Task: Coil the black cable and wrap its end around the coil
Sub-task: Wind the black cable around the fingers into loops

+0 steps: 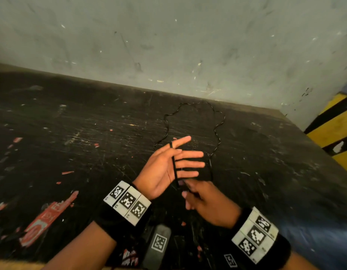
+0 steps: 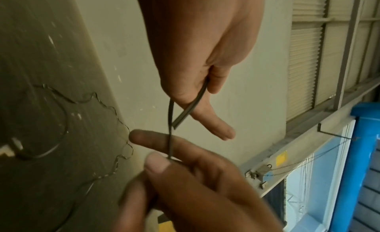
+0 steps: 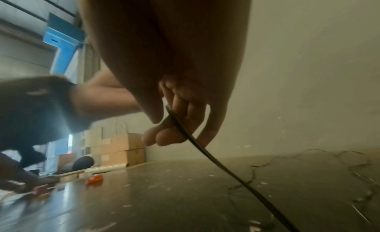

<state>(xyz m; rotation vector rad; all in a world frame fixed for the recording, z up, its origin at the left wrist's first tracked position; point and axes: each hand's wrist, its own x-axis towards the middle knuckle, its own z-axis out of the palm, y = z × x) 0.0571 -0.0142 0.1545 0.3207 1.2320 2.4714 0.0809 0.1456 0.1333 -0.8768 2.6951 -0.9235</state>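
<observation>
A thin black cable (image 1: 219, 125) lies in one wide wavy loop on the scratched black table (image 1: 71, 133). My left hand (image 1: 165, 168) is held palm up over the table with its fingers straight. One end of the cable (image 2: 191, 105) is tucked between its thumb and forefinger, and the strand crosses the palm. Just below it, my right hand (image 1: 200, 197) pinches the same strand (image 2: 170, 138) between thumb and fingertips. From the right hand (image 3: 174, 129) the cable (image 3: 216, 160) slopes down to the tabletop.
A grey scuffed wall (image 1: 188, 45) closes the far side of the table. A yellow and black striped surface (image 1: 332, 129) stands past the right edge. Red sticker scraps (image 1: 44, 219) mark the near left. A dark device with a marker tag (image 1: 159, 242) lies at the near edge.
</observation>
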